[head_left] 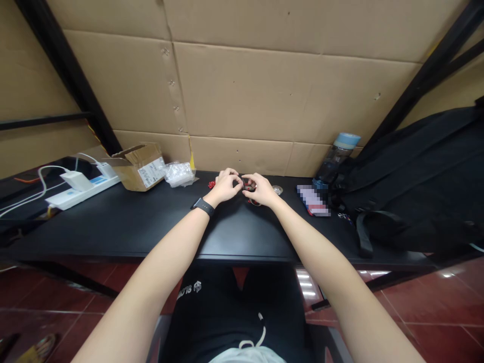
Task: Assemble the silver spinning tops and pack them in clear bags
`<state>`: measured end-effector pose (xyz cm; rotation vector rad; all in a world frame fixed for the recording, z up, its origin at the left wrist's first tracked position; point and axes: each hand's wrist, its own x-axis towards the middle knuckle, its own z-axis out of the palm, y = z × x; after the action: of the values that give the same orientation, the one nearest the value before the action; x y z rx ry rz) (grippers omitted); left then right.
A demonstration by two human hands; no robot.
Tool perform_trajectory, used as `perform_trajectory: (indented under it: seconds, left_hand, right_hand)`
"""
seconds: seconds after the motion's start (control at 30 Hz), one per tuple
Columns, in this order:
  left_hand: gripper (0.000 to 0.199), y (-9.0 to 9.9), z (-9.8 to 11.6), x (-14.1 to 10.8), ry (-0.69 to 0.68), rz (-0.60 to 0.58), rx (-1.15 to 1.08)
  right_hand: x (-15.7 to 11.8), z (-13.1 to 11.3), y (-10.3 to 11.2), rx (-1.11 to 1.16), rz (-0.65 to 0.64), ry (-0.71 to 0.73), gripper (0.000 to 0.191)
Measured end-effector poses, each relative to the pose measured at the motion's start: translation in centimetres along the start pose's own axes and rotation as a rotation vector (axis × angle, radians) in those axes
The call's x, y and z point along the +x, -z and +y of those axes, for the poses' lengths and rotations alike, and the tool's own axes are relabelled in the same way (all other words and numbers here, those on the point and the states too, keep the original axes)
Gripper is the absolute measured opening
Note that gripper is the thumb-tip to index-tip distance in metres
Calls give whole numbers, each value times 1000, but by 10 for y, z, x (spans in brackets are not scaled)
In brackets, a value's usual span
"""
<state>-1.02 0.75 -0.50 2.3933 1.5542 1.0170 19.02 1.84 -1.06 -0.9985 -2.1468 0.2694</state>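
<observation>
Fingertip to fingertip, my two hands work over the back middle of the black table (242, 234). My left hand (227, 186), with a black watch (203, 205) on the wrist, is closed in a pinch; what it grips is too small to make out. My right hand (260, 189) has thumb and forefinger closed around something small with reddish and shiny parts, mostly hidden by the fingers. Just under it lies a round item with red on it (254, 202), partly covered. Small red pieces (212, 185) lie beside my left hand. A clear round roll or disc (278, 190) sits right of my right hand.
On the left stand a white power strip (81, 191) with plugged-in chargers, an opened cardboard box (139, 169) and clear plastic packaging (179, 174). To the right are a blurred-out flat item (313, 200), a blue-lidded bottle (336, 159) and a black backpack (412, 181). Cardboard panels (242, 91) wall the back.
</observation>
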Motion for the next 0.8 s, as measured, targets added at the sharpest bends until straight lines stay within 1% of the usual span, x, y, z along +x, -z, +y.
perform_trajectory:
  seconds: [0.13,0.37,0.43,0.53,0.63,0.7,0.73,0.8]
  left_hand:
    - [15,2,-6,2,-3,17,2]
    - [14,5,-7,0,-33,-12,49]
    - [14,7,-9,1,-27,-11,67]
    - [15,13,-17,3,21,25,86]
    - [15,22,-29,5,90,81,139]
    - [14,27,-39,5,138,94,198]
    - [14,29,-43,4,159,93,222]
    - [13,33,-52,3,195,80,252]
  right_hand:
    - [1,-2,4,-15,33,-20,51]
    - [1,-3,7,-16,37,0,47]
    - [1,-2,8,-26,40,-18,45]
    - [1,3,15,6,41,-104,46]
    - [2,13,28,5,69,-188,48]
    - [1,22,38,-86,83,-228,47]
    - [1,26,43,-152,70,-262,45]
    - [-1,35,54,-296,29,-381,43]
